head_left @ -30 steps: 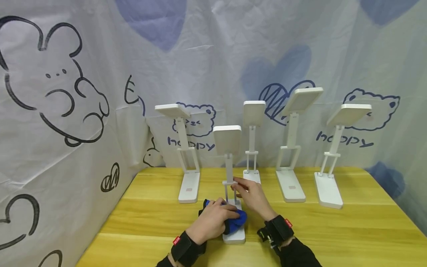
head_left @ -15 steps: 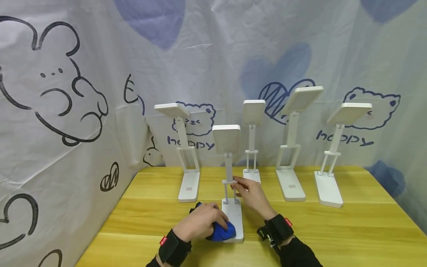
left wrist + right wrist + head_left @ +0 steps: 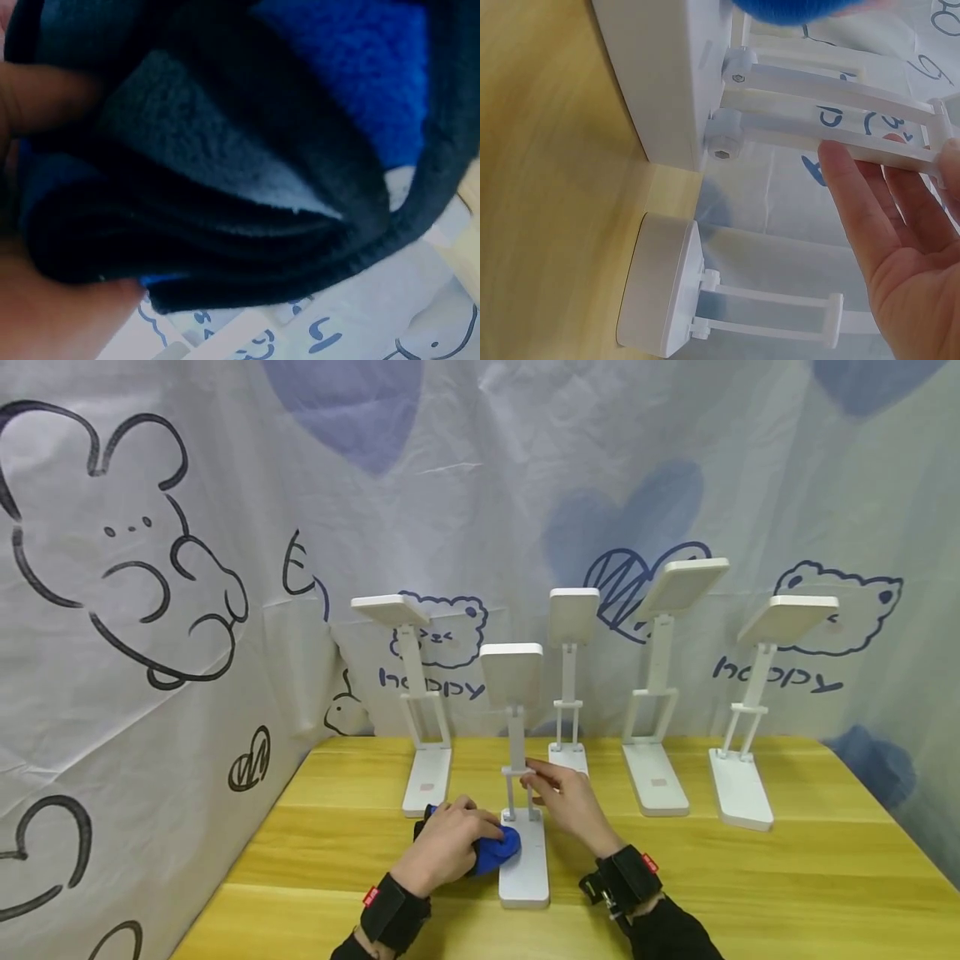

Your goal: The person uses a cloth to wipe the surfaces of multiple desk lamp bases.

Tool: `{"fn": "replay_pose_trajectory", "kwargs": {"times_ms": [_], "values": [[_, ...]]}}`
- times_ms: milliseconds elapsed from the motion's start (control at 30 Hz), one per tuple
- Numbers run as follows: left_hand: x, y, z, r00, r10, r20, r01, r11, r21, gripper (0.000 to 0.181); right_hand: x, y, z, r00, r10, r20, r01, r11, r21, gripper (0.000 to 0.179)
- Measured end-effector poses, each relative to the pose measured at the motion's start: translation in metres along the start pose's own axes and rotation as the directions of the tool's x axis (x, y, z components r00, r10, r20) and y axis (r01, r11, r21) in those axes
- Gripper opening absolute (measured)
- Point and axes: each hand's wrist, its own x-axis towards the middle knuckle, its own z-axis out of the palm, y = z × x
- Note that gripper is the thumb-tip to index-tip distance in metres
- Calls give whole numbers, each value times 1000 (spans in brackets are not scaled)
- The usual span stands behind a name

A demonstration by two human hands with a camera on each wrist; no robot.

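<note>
A white desk lamp (image 3: 523,881) with a flat rectangular head stands upright at the front middle of the table in the head view. My left hand (image 3: 447,842) grips a bunched blue cloth (image 3: 498,852) with black edging, whose front end overlaps the left side of the lamp's base. Close up in the left wrist view, the cloth's folds (image 3: 360,67) fill most of the picture, thumb and a finger around them. On the lamp's right, my right hand (image 3: 570,799) holds the folding stand; the right wrist view shows its fingers (image 3: 847,187) along one white strut (image 3: 795,135).
Behind, more white lamps stand in a row: one at the left (image 3: 427,781), one behind my right hand (image 3: 573,618), and two at the right, a taller one (image 3: 652,777) and another (image 3: 738,789). A printed curtain (image 3: 465,527) hangs beyond the wooden table (image 3: 315,860).
My left hand has drawn the cloth from across the base toward its left front, then slid it back along the left side. The right hand keeps its place on the stand.
</note>
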Motion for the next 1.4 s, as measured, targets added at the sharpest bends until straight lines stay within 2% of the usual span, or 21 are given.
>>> {"fn": "replay_pose_trajectory", "kwargs": {"times_ms": [267, 600, 800, 1000, 1167, 1267, 1400], "values": [[12, 7, 11, 993, -53, -103, 57, 998, 35, 46, 0, 1, 0, 1000, 3, -9, -3, 1000, 6, 35], [20, 17, 23, 987, -15, -161, 30, 995, 93, 49, -1, 0, 0, 1000, -17, -6, 17, 1000, 9, 36], [21, 21, 26, 990, 40, -136, -26, 995, 96, 49, -1, 0, -1, 1000, -25, 1, 24, 1000, 20, 37], [20, 24, 22, 988, 104, -115, -91, 989, 115, 46, -1, 0, 0, 1000, -15, -9, 15, 1000, 10, 36], [18, 28, 16, 987, 150, -64, -145, 986, 78, 46, 0, 0, 0, 1000, -8, -10, 8, 1000, 12, 35], [16, 31, 12, 979, 201, -21, -200, 979, 39, 48, 0, 0, 0, 1000, -6, -4, 6, 1000, 15, 34], [12, 34, 7, 962, 269, 38, -267, 962, -47, 48, -1, 0, -1, 1000, -1, 8, 0, 1000, 12, 34]]}}
